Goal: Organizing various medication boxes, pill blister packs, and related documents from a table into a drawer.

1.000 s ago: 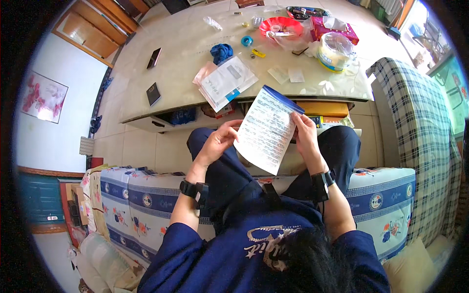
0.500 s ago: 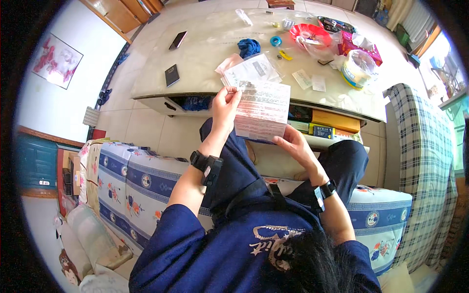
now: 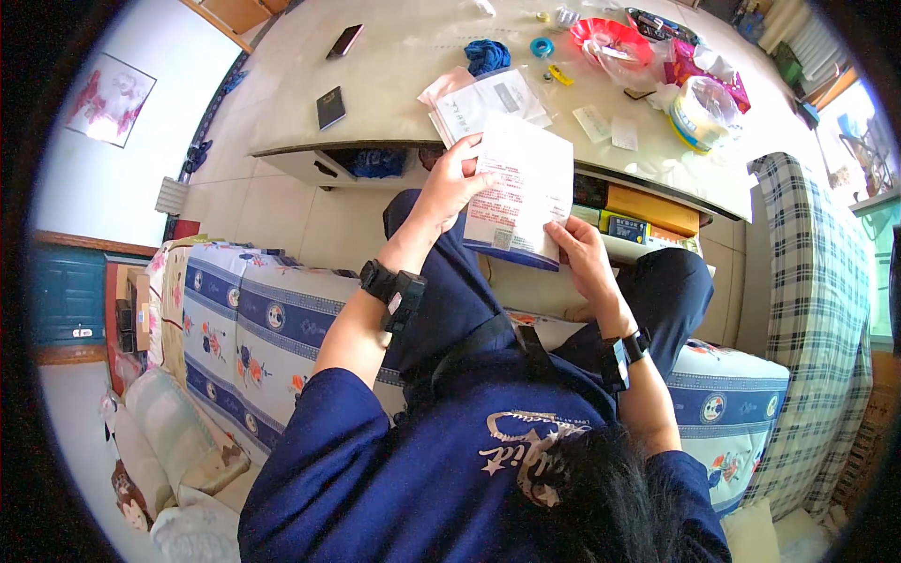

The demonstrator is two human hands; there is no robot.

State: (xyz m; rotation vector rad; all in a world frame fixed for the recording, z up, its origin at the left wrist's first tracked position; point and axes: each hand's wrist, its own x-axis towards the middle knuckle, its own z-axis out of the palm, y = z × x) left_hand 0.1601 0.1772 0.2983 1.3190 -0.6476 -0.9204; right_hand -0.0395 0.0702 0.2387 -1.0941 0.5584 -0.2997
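Over my lap, in front of the table's near edge, I hold a printed paper leaflet (image 3: pixel 518 188) between both hands. It is white with lines of reddish text, a small square code and a blue band along its lower edge. My left hand (image 3: pixel 452 188) pinches its left side, fingers closed. At its lower right edge, my right hand (image 3: pixel 582 249) grips it between thumb and fingers. Just beyond, partly covered by the leaflet, white papers in a clear plastic sleeve (image 3: pixel 465 111) lie on the table. A crumpled blue cloth (image 3: pixel 487 56) sits behind them.
The pale table (image 3: pixel 394 56) carries a phone (image 3: pixel 346 41), a dark booklet (image 3: pixel 330 108), a tape roll (image 3: pixel 542 47), small paper slips (image 3: pixel 591 123), a red dish (image 3: pixel 610 39) and a clear tub (image 3: pixel 704 114). Open drawers (image 3: pixel 324 169) show below its edge. A patterned sofa (image 3: pixel 253 319) lies behind me.
The leaflet now shows a different printed face, with the blue band more visible. Both hands have stayed on it, shifting slightly. The view has tilted a little, so the table sits higher.
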